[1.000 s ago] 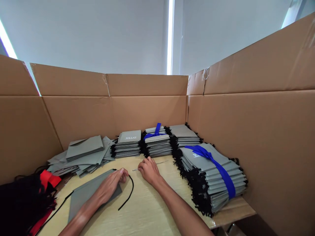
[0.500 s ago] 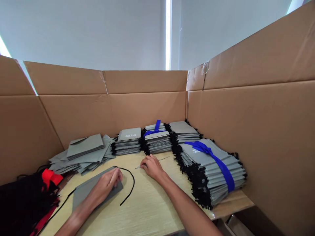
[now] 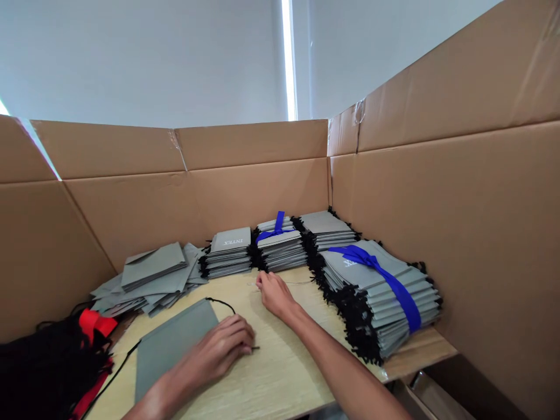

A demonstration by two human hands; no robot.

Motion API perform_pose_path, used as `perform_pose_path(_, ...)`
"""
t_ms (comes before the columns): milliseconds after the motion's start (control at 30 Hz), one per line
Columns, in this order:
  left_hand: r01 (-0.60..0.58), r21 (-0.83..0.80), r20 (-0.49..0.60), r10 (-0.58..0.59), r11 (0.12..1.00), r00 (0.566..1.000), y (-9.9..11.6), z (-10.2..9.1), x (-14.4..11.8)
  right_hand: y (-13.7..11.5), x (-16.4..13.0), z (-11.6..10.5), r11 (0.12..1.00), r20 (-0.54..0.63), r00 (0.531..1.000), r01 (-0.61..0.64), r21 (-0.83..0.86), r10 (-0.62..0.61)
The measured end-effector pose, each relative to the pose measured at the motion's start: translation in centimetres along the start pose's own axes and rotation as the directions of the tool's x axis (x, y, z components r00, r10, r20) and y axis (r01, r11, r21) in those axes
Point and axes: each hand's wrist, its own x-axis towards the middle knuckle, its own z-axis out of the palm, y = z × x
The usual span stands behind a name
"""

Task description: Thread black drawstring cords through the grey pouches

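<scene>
A flat grey fabric pouch [image 3: 175, 332] lies on the table, with a black cord [image 3: 222, 302] coming out at its top right corner and more cord trailing from its left side. My left hand [image 3: 230, 341] is closed over the free end of that cord, whose tip pokes out past the fingers. Farther back, my right hand [image 3: 275, 293] pinches a thin wire tool [image 3: 300, 283] against the wooden tabletop; the fingers hide its middle.
Grey pouches with black cord ends stand in stacks [image 3: 230, 242] at the back. A bundle [image 3: 389, 291] tied with blue ribbon sits on the right. Loose grey pouches [image 3: 153, 268] and black cords [image 3: 48, 356] lie left. Cardboard walls [image 3: 258, 186] surround the table.
My left hand has moved right, off the pouch and onto the cord's free end. The right hand has shifted slightly, still pinching the wire tool. The view has turned a little.
</scene>
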Motion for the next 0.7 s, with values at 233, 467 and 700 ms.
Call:
perform_pose_path(233,0.337,-0.439,-0.347,-0.503,0.833,0.792,-4.1,1.2,4.4,-0.4,-0.7,-1.5,0.997,-0.086,0.995,-0.055,0.051,0.059)
perform_pose_path(467,0.333,-0.604,-0.381,-0.630,0.724,0.676,-4.7,1.4,3.4,-1.2,-1.0,-0.2,0.986,-0.073,0.988,0.140,0.095,-0.133)
perform_pose_path(700,0.282,-0.660,-0.401,-0.643,0.697,0.652,-4.1,1.5,3.6,-1.8,-1.0,0.4,0.973,-0.105,0.980,0.184,0.139,-0.170)
